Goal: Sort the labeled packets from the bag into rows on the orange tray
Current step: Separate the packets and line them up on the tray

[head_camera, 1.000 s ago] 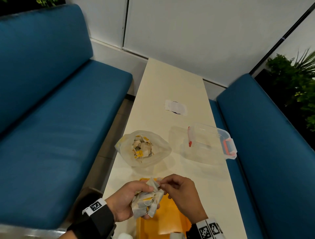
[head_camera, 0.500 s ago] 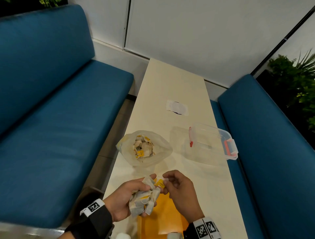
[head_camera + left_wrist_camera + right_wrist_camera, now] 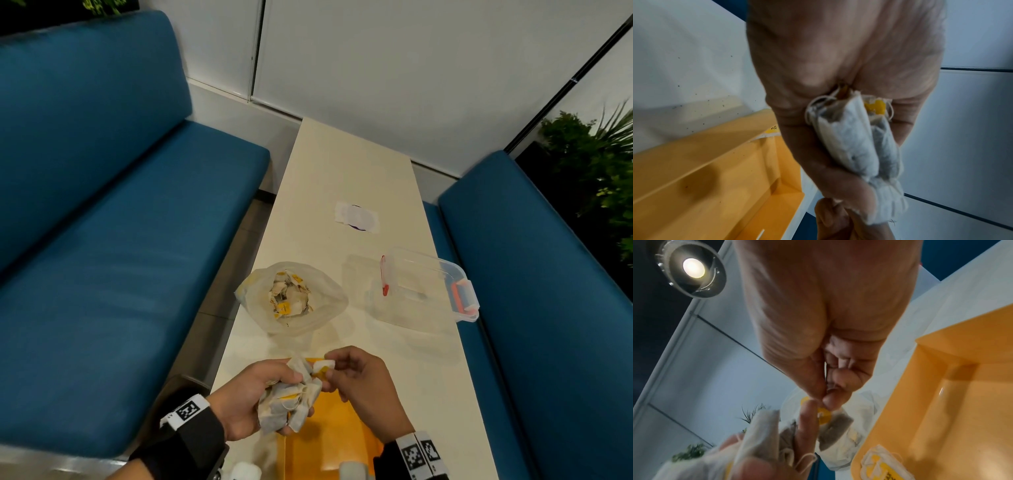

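Above the near end of an orange tray (image 3: pixel 329 442) on a long pale surface (image 3: pixel 342 178), the left hand (image 3: pixel 246 401) grips a bunch of tea-bag packets (image 3: pixel 291 401). The right hand (image 3: pixel 363 387) pinches one packet's yellow tag (image 3: pixel 823 415). One packet (image 3: pixel 884 465) lies in the tray. The open plastic bag (image 3: pixel 291 294) of packets sits just beyond.
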A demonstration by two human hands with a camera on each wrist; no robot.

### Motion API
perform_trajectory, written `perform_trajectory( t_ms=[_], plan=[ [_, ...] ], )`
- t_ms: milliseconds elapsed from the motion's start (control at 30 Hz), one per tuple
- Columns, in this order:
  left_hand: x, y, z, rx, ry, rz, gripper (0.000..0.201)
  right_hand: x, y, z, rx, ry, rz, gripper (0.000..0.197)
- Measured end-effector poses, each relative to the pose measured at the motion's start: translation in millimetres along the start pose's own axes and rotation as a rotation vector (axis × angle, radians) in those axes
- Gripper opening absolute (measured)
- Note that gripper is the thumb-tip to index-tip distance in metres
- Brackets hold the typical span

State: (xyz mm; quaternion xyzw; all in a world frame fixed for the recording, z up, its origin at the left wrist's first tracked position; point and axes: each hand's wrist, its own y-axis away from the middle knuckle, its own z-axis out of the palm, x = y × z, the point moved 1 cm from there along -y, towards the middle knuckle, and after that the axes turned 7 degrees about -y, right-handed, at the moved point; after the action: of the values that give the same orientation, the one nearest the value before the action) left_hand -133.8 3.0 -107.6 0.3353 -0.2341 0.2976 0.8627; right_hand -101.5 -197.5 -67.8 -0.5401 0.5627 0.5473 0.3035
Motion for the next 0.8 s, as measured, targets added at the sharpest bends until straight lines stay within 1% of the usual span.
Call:
perform_trajectory(
  t_ms=[100, 167, 233, 300, 433, 533, 600, 667, 733, 800],
  plan=[
    [0.8, 1.6, 1.0, -0.031, 0.0, 0.015, 0.05, 5.0, -1.6, -0.3, 0.011, 0.184, -0.06, 0.012],
    [1.1, 2.2, 0.8, -0.029, 0.01, 0.011, 0.058, 4.2, -0.4, -0.6, 0.025, 0.278, -0.11, 0.014],
    [1.5, 3.0, -0.3, -0.035, -0.003, 0.016, 0.064, 0.5, 0.4, 0.3, 0.017, 0.267, -0.137, 0.017],
    [2.4, 4.5, -1.0, -0.036, -0.032, 0.021, 0.062, -2.1, -0.3, 1.0, -0.001, 0.205, -0.144, 0.018],
    [4.0, 6.3, 0.9, -0.023, -0.014, 0.011, 0.065, -2.6, -2.4, -0.7, -0.015, 0.182, -0.131, 0.01],
    [3.7, 7.7, -4.3, 0.015, 0.038, -0.004, 0.066, -1.1, -3.1, -2.7, 0.003, 0.14, -0.142, 0.009],
    [3.8, 11.5, -9.4, 0.043, 0.087, -0.007, 0.062, 4.3, -5.1, -4.9, 0.021, 0.099, -0.109, 0.009],
    [4.0, 16.4, -13.5, 0.084, 0.13, -0.002, 0.052, 15.4, -8.4, -7.7, 0.007, 0.135, -0.052, 0.01],
    [4.6, 21.1, -16.7, 0.132, 0.172, -0.001, 0.047, 30.2, -12.2, -8.1, -0.07, 0.209, 0.018, 0.012],
    [2.8, 23.4, -20.5, 0.161, 0.196, 0.001, 0.046, 43.7, -16.0, -5.3, -0.153, 0.262, 0.084, 0.014]
  ],
)
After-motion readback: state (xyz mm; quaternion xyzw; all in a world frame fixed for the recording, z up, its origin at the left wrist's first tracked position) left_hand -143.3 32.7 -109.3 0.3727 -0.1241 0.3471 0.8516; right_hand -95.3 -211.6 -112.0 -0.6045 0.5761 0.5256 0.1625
